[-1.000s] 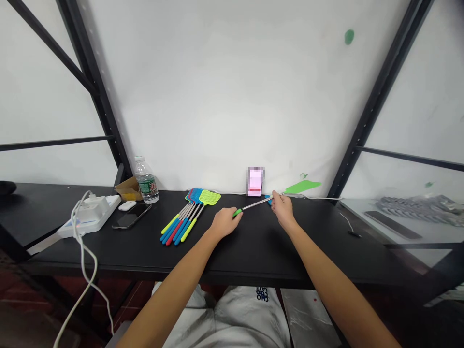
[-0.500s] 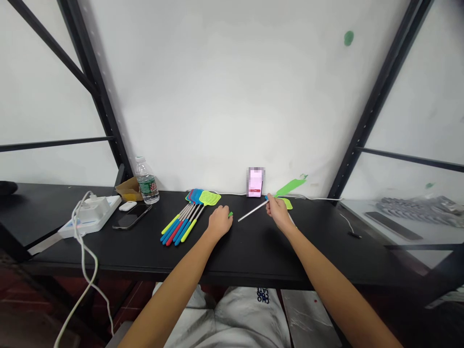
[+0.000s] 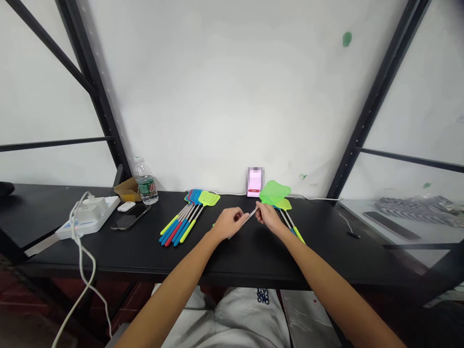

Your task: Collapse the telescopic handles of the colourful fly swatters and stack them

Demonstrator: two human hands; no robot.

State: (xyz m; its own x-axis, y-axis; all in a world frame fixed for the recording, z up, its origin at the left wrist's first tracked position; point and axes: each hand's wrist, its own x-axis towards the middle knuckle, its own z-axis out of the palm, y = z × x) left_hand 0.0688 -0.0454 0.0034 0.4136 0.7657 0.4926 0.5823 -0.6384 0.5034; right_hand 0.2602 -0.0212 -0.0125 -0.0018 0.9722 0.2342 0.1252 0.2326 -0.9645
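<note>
My right hand is closed round the metal rod of a green fly swatter, just below its mesh head. The rod slants down to the left. My left hand meets the rod with its thumb and fingers closed. A small bit of a green handle shows at the far side of this hand; the rest is hidden. Beyond my right forearm lie more fly swatters, with yellow and blue handles. Left of my left hand, several fly swatters lie fanned out, their handles yellow, blue and red.
A lit phone leans against the wall. At the left stand a water bottle and an open carton, near a dark phone, a white case and a power strip. A short cable lies at the right.
My right hand has brought the green swatter left and its head has turned flat to view. My left hand has moved slightly right and met the rod.
</note>
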